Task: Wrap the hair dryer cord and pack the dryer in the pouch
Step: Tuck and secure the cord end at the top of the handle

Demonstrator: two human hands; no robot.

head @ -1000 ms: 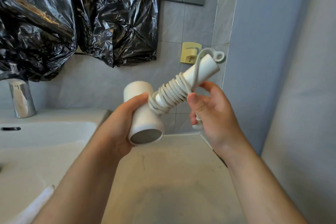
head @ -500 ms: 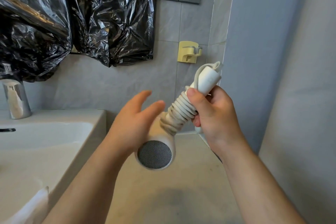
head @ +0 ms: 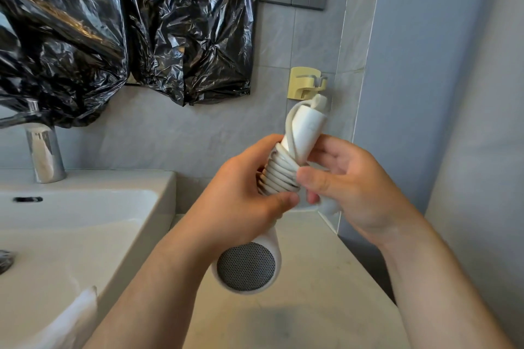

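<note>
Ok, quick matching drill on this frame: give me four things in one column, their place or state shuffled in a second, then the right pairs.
Things:
1. cord
2. hair dryer
3. faucet
4. yellow hook

Places or states:
A. stuck to the tiled wall, below the socket
B. standing at the back of the sink
C. coiled around the handle
D. held in both hands, mesh end towards the camera

Pairs: 1-C, 2-D, 3-B, 4-A. The left hand grips the coiled handle; the right hand is at the coils on the other side.
</note>
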